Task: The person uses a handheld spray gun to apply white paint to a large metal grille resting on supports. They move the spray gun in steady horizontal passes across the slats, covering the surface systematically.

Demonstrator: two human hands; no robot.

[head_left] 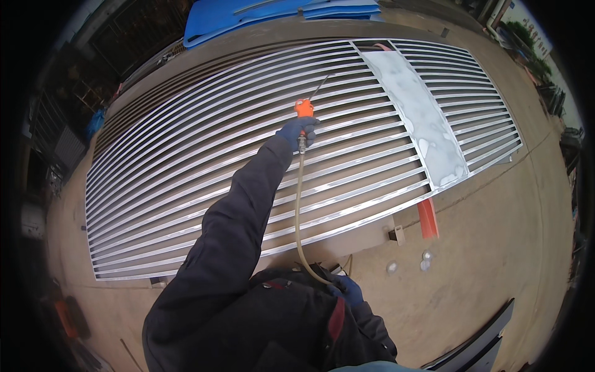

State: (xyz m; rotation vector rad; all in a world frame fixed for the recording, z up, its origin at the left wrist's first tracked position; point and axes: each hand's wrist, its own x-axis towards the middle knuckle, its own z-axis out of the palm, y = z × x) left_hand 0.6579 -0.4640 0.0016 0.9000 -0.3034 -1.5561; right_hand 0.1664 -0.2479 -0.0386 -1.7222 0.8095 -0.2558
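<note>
The grip of the orange air gun (304, 108) is hiding partly behind the left hand (295, 131); the pale hose (298, 211) is disappearing at the right hand (350, 290), whose fingers are showing too indistinctly to read; blue sheets (229, 22) and dark panels (485, 330) are running past the top and lower edges.

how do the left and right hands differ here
The left hand is out over the slatted metal frame, while the right hand is lower in the picture. The left hand grips an orange gun; the right hand is at the pale hose. Both wear blue gloves.
</note>
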